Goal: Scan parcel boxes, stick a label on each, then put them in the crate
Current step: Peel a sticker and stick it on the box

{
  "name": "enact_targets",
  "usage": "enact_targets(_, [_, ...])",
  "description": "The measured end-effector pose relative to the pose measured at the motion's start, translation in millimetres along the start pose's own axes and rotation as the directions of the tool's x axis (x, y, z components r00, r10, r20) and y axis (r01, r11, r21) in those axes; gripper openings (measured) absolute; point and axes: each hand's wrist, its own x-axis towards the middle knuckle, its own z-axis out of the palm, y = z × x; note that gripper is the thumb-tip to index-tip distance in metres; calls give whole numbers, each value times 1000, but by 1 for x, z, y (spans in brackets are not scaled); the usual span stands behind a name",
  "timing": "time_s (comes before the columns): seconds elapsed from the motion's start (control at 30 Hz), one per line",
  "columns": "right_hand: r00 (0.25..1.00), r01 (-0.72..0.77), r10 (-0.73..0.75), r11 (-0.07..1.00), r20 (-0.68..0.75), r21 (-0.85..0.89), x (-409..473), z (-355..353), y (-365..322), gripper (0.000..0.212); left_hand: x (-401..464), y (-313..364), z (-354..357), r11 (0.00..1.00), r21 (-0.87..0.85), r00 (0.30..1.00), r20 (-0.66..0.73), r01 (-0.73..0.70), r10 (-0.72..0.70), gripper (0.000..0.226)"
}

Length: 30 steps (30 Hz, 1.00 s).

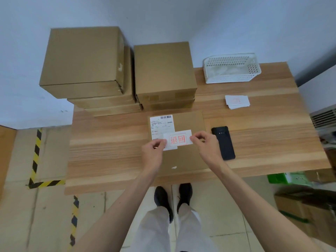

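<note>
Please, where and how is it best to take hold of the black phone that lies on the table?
Probably by its two long edges, coming from above. The phone lies flat on the table, so only its sides can be pinched. Its right edge is free; on its left are the box and the right hand, which pinches the label.

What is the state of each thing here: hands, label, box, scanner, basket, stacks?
Left hand: pinches the label's left end.
Right hand: pinches the label's right end.
Label: stretched between both hands, over the box.
Box: flat on the table, closed, shipping slip on top.
Black scanner: lying on the table, untouched.
White basket: upright; contents unclear.
Spare labels: small pile.
Box stacks: closed, piled up.
</note>
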Motion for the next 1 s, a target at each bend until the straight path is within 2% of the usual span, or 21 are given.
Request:
enact_targets(0.2, [999,-24,28,984,20,-177,-16,13,37,13,-11,-32,-4,979,196,999,5,-50,50,7])
enact_targets(0.5, [999,-27,37,936,22,-351,-15,34,71,15,-9,-69,-5,842,516,984,5,-157,181,17])
enact_targets(0.77, [999,-38,30,910,-25,-413,-10,42,78,15,-6,-75,0,796,566,967,8,-214,255,23])
enact_targets(0.9, [998,-41,13,862,-59,-505,-7,40,75,16,-1,-77,1,781,583,962,1,-223,273,28])
enact_targets(0.97, [997,-38,-6,823,-76,-567,-7,38,74,18,0,-78,-1,732,622,946,40,-276,322,25])
enact_targets(1.0, [996,-12,-45,806,-81,-592,-7,37,74,18,1,-78,-1,668,657,915,86,-350,394,21])
